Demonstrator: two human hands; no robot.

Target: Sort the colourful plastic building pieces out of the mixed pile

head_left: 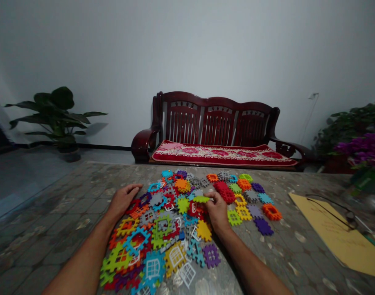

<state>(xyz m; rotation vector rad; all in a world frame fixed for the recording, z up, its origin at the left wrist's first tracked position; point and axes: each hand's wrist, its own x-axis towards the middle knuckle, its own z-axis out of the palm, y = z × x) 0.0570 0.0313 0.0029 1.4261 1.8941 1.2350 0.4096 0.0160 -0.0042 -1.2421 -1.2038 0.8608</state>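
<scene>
My right hand (pixel 217 209) pinches a lime green interlocking plastic tile (pixel 201 199), tilted almost edge-on, over the right side of a colourful pile of such pieces. Under it lies a red piece with a white window insert (pixel 193 207). Resting at the pile's left edge, my left hand (pixel 123 200) has its fingers stretched out and holds nothing, close to a purple frame piece (pixel 145 199). Nearer to me in the pile are a blue tile with a white window (pixel 152 267), a yellow tile (pixel 204 230) and a purple tile (pixel 211 256).
Right of the pile, tiles lie in loose groups, among them a red stack (pixel 224 192) and an orange frame (pixel 271 212). Glasses (pixel 351 218) rest on yellow paper (pixel 344 241) farther right. A wooden bench (pixel 218 123) stands beyond the table (pixel 67 200).
</scene>
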